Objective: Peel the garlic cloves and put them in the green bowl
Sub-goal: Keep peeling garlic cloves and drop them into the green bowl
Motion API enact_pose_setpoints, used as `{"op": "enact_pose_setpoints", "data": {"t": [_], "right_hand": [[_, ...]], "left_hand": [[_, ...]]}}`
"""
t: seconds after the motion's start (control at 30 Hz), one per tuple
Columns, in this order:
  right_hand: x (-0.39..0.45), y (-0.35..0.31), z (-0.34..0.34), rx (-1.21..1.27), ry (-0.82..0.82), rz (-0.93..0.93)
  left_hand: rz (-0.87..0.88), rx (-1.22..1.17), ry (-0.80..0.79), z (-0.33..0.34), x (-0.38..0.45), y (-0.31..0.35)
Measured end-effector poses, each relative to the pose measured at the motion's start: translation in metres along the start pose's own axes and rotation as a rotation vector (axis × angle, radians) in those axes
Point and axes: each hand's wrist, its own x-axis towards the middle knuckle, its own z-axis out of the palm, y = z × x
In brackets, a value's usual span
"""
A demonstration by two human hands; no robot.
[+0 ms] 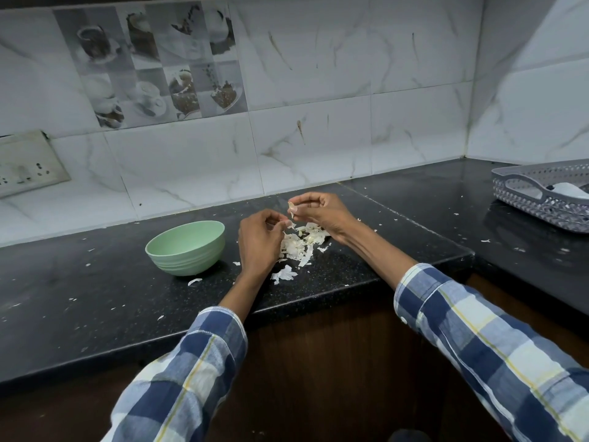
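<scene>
Pinching a garlic clove, right hand beside unlabelled green bowl.

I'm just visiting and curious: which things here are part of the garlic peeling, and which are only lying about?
Part of the job: clove, right hand, left hand, bowl, peels.

Lying about: basket, socket plate.
</scene>
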Motion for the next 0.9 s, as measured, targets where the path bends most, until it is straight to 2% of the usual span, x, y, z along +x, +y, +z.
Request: {"op": "enact_pose_setpoints", "data": {"t": [0.23,0.33,0.53,0.9], "right_hand": [[0.000,0.001,0.000,-0.023,0.006,-0.002],[-0.002,0.001,0.001,-0.042,-0.029,-0.025],[-0.004,0.002,0.001,-0.117,-0.086,-0.045],[-0.005,0.001,0.002,-0.186,-0.079,-0.095]], "left_hand": [[-0.020,0.092,0.049,0.002,-0.002,0.008],[-0.013,0.060,0.107,-0.001,-0.001,0.009],[-0.033,-0.126,0.066,-0.002,0.002,0.009],[-0.154,-0.161,0.007,0.000,0.003,0.011]]}}
